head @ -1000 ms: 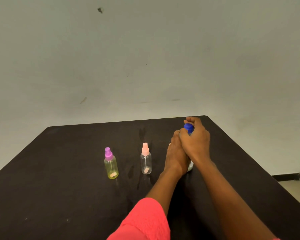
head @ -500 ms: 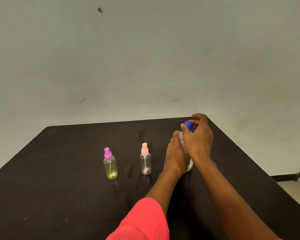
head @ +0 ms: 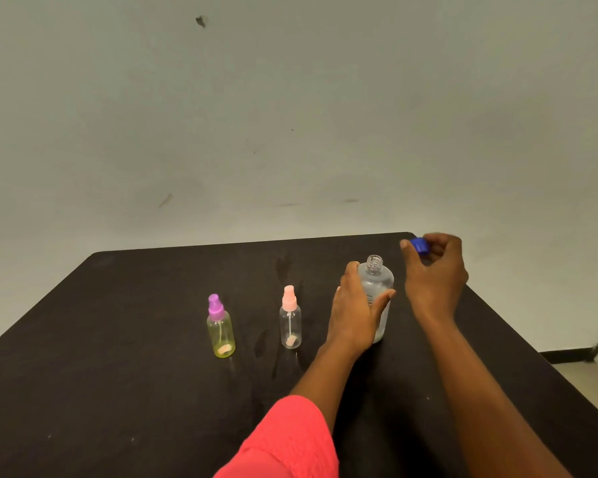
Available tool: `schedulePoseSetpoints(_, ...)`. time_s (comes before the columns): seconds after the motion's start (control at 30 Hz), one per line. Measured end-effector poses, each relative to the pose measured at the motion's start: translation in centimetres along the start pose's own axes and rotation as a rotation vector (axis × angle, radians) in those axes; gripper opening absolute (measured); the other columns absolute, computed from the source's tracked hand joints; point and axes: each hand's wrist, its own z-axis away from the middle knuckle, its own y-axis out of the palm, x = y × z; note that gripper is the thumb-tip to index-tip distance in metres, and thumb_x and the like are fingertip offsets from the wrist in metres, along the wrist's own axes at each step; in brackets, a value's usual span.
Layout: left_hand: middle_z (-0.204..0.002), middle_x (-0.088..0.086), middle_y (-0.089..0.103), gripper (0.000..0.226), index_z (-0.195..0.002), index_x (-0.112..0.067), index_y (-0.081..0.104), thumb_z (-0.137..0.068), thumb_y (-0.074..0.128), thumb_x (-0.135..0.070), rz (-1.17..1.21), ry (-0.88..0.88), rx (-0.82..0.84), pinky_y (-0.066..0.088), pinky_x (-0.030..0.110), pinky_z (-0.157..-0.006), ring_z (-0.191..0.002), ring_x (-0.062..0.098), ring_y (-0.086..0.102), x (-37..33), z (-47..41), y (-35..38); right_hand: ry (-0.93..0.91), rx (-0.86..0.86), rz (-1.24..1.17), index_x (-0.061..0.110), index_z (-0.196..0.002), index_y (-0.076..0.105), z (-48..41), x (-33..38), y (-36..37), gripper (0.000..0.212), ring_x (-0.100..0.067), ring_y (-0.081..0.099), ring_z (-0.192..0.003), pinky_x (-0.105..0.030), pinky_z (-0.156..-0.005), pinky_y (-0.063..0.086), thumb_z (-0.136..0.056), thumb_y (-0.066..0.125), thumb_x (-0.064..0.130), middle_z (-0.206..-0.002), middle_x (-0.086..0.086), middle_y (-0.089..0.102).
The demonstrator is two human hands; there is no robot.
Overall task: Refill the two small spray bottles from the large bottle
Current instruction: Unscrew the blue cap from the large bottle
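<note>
Blue cap [head: 419,244] now off large bottle [head: 377,288], in right hand [head: 434,274].

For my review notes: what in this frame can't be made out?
Head view only.
Large bottle: fill level and label print, covered by left hand.
Blue cap: partly hidden by right hand, blurred.
Tags inside purple-topped bottle and pink-topped bottle: too small to read.

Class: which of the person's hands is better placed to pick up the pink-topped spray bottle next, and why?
Probably the left hand: it lies right beside the pink-topped spray bottle, though it grips the upright large bottle. The right hand is beyond that bottle, holding the blue cap.
</note>
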Motion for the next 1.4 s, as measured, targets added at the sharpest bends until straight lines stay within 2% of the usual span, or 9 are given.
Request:
schedulePoseSetpoints(0.07,-0.129,0.0,0.044,0.061,-0.132,-0.027,0.026,-0.086,0.061,-0.045,-0.018,0.001,0.004,0.043,0.042,-0.099,-0.113,0.019,0.047,-0.1,0.0,-0.1,0.053,-0.006,0.112,0.008,-0.109,0.058,-0.1,-2.6,-0.6,0.03,-0.015,0.054,-0.088,-0.024,-0.078,0.041,-0.086,0.071,0.022,-0.101,-0.003,0.059)
schedulePoseSetpoints(0.2,-0.134,0.001,0.042,0.064,-0.135,-0.025,0.024,-0.087,0.061,-0.043,-0.027,0.0,0.006,0.041,0.04,-0.101,-0.118,0.019,0.045,-0.5,0.1,-0.2,0.224,0.114,0.418,0.01,-0.108,0.062,0.5,-7.6,-1.3,0.026,-0.029,0.056,-0.1,-0.04,-0.087,0.047,-0.086,0.07,0.02,-0.111,-0.015,0.054)
schedulePoseSetpoints(0.33,-0.134,0.001,0.042,0.063,-0.135,-0.024,0.024,-0.088,0.061,-0.042,-0.029,-0.002,-0.002,0.042,0.039,-0.101,-0.118,0.018,0.045,-0.7,0.2,-0.4,0.33,0.236,0.565,0.011,-0.115,0.06,1.5,-10.5,-1.3,0.034,-0.032,0.054,-0.107,-0.044,-0.092,0.049,-0.084,0.072,0.017,-0.117,-0.016,0.055)
schedulePoseSetpoints(0.7,-0.133,0.0,0.042,0.062,-0.134,-0.025,0.025,-0.087,0.061,-0.044,-0.049,-0.013,-0.005,0.043,0.039,-0.101,-0.118,0.018,0.045,-0.9,0.2,-0.4,0.356,0.291,0.606,0.008,-0.128,0.047,1.8,-11.2,-1.4,0.061,-0.031,0.053,-0.113,-0.046,-0.096,0.048,-0.078,0.078,0.024,-0.125,-0.016,0.053)
schedulePoseSetpoints(0.93,-0.133,-0.001,0.042,0.064,-0.135,-0.025,0.027,-0.086,0.062,-0.045,-0.047,-0.029,-0.013,0.041,0.035,-0.099,-0.118,0.017,0.043,-1.1,0.4,-0.7,0.347,0.293,0.594,0.007,-0.129,0.047,2.2,-11.0,-1.5,0.063,-0.031,0.051,-0.115,-0.044,-0.098,0.047,-0.078,0.078,0.025,-0.126,-0.015,0.052)
schedulePoseSetpoints(1.07,-0.136,-0.001,0.043,0.067,-0.138,-0.025,0.026,-0.086,0.061,-0.047,-0.043,-0.039,-0.013,0.041,0.039,-0.102,-0.122,0.018,0.042,-1.3,0.5,-0.9,0.329,0.286,0.605,0.006,-0.13,0.047,2.3,-10.9,-1.6,0.064,-0.03,0.05,-0.115,-0.043,-0.097,0.047,-0.078,0.078,0.027,-0.127,-0.015,0.052)
schedulePoseSetpoints(1.23,-0.154,-0.001,0.023,0.088,-0.151,-0.026,0.002,-0.087,0.059,-0.049,-0.028,-0.094,0.004,0.026,0.042,-0.114,-0.142,0.022,0.02,-1.9,0.9,-0.9,0.323,0.279,0.603,0.006,-0.13,0.046,2.5,-10.8,-1.6,0.065,-0.031,0.05,-0.116,-0.043,-0.097,0.046,-0.077,0.079,0.026,-0.127,-0.015,0.052)
schedulePoseSetpoints(1.4,-0.156,-0.001,0.017,0.091,-0.151,-0.025,0.004,-0.085,0.063,-0.048,-0.001,-0.066,-0.047,0.024,0.039,-0.115,-0.144,0.02,0.017,-2.7,1.2,-1.0,0.312,0.278,0.615,0.006,-0.131,0.045,2.6,-10.7,-1.6,0.066,-0.031,0.049,-0.117,-0.043,-0.096,0.046,-0.078,0.079,0.027,-0.128,-0.015,0.051)
